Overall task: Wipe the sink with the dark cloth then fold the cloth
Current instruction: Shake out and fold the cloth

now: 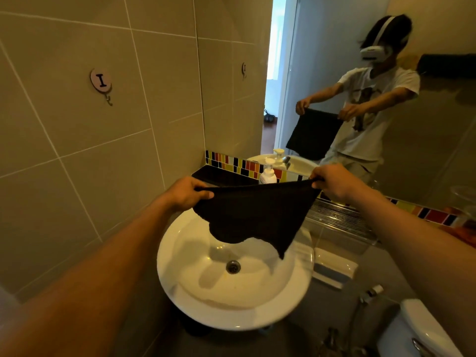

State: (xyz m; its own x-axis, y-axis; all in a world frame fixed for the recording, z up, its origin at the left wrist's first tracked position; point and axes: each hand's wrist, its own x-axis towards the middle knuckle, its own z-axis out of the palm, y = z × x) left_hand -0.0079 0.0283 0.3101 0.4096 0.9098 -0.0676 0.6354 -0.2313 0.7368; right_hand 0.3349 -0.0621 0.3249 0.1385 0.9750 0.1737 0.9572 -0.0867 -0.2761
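The dark cloth (253, 215) hangs spread out above the white round sink (231, 315). My left hand (186, 193) pinches its upper left corner, and my right hand (332, 182) pinches the upper right corner. The top edge is pulled taut between both hands. The cloth's lower edge droops unevenly over the far part of the basin, hiding the tap. The drain (233, 266) shows in the basin's middle.
A white pump soap bottle (268, 173) stands behind the sink by a strip of coloured tiles. A mirror (360, 73) reflects a person holding the cloth. A metal rack (337, 217) and soap dish (332, 269) lie right. A toilet tank (422, 331) sits lower right. A wall hook (101, 82) hangs left.
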